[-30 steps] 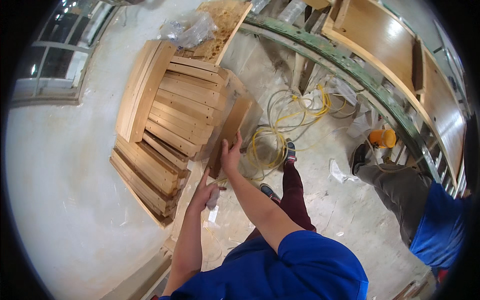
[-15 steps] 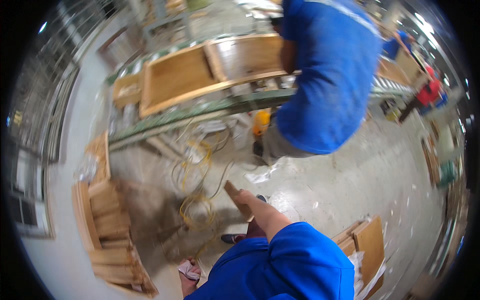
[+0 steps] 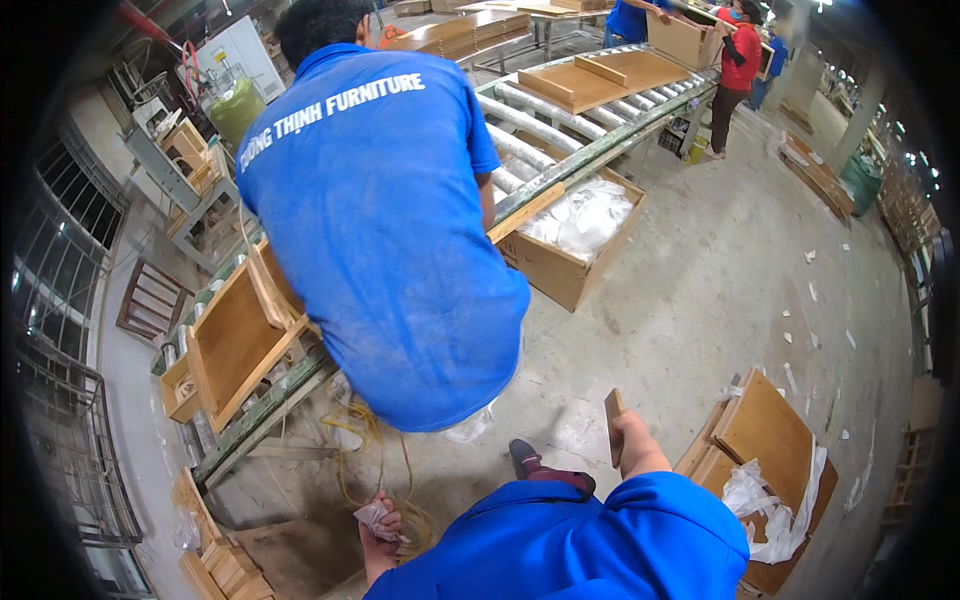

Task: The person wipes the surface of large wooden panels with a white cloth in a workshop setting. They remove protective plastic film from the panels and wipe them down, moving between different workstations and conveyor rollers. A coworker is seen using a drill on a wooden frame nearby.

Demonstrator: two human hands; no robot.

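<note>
The wooden board (image 3: 613, 428) is at the lower right of centre in the frame, in the right hand (image 3: 632, 440). It lies against the left side of that hand, its long axis running nearly up and down the frame, with the top end standing clear of the grip. The right hand is closed around it, thumb side showing; the far fingers are hidden by the board. The left hand (image 3: 384, 524), at lower left of centre, is well apart from the board, its fingers curled around a crumpled pale wad (image 3: 373, 518).

Up and to the left of the board, the co-worker's blue shirt (image 3: 390, 230) fills much of the frame and covers part of the roller conveyor (image 3: 540, 118). Above the board, under the conveyor's edge, stands a box (image 3: 550, 275) of white wrapping (image 3: 585, 215). To its right, the nearest edges belong to stacked panels (image 3: 765, 430) at lower right. The widest room for the arm is over the grey floor (image 3: 700, 290), upward and right, between box and panels.
</note>
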